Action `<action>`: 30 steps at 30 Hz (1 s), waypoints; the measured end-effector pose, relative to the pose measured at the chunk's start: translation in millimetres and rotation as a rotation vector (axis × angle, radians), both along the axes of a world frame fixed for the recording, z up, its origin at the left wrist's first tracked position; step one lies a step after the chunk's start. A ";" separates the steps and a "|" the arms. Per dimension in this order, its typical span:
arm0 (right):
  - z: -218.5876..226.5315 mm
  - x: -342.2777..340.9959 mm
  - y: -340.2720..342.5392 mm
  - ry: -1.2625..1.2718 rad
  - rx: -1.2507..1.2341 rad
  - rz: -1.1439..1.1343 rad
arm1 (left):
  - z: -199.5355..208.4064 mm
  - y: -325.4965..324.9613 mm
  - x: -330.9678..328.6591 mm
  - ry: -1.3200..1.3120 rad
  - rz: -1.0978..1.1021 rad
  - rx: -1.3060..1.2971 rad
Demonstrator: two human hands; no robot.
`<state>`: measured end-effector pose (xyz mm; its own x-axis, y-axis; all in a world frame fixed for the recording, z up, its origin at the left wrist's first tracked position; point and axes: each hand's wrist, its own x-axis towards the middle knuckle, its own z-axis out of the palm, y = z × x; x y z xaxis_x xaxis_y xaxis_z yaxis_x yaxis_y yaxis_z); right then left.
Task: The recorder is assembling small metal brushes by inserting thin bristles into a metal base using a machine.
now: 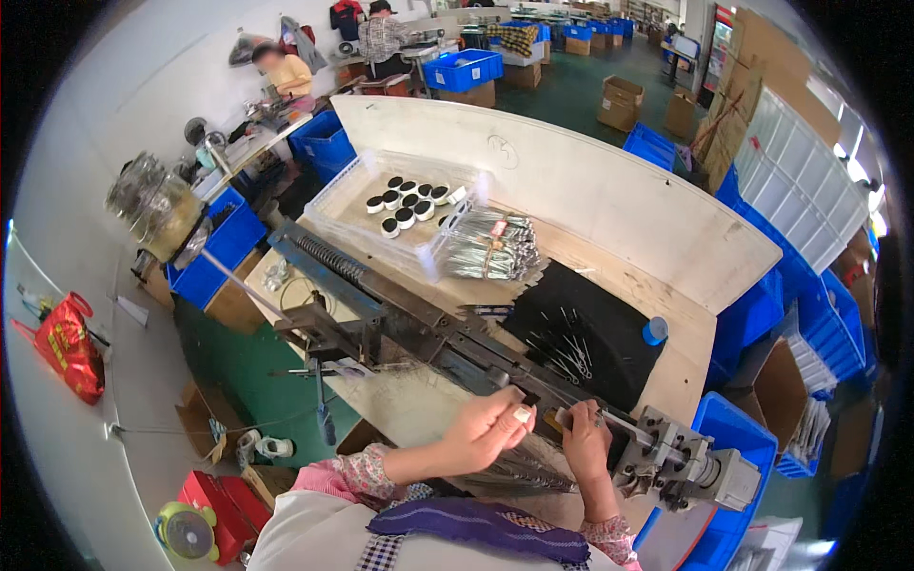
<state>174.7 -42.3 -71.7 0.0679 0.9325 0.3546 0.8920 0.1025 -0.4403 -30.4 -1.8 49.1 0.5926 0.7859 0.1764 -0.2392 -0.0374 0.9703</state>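
Note:
My left hand is closed in a pinch beside the near edge of a long dark metal machine, with something white around the thumb. Whatever lies between its fingers is too small to tell. On the machine's right part, next to the motor end, my right hand has its fingers curled down, and what they grip is hidden. Beneath both hands lies a pile of thin metal rods. Several thin rods with looped ends rest on a black mat beyond the machine.
A tied bundle of metal rods lies beside a clear plastic tray holding white round pieces with black tops. A small blue cap stands at the mat's right. A white board borders the bench. Blue bins flank it; co-workers sit beyond.

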 end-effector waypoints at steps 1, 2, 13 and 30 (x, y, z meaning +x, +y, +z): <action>-0.4 1.1 -0.2 0.007 -0.009 -0.001 | -0.7 0.2 3.0 0.037 -0.048 0.027; -1.1 1.9 0.3 0.014 -0.017 0.000 | -1.9 0.2 7.0 0.045 -0.054 0.026; -10.3 3.9 5.3 0.009 0.050 0.002 | -2.1 -18.2 2.2 0.031 -0.149 -0.043; 26.0 -8.1 -25.6 0.306 -0.073 0.078 | -26.5 -46.8 -9.5 0.190 0.022 0.173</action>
<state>166.6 -67.9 -45.7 0.0879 0.9613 0.2612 0.7080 0.1242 -0.6952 -40.0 -48.6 22.6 0.6110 0.7669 0.1962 -0.0501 -0.2098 0.9765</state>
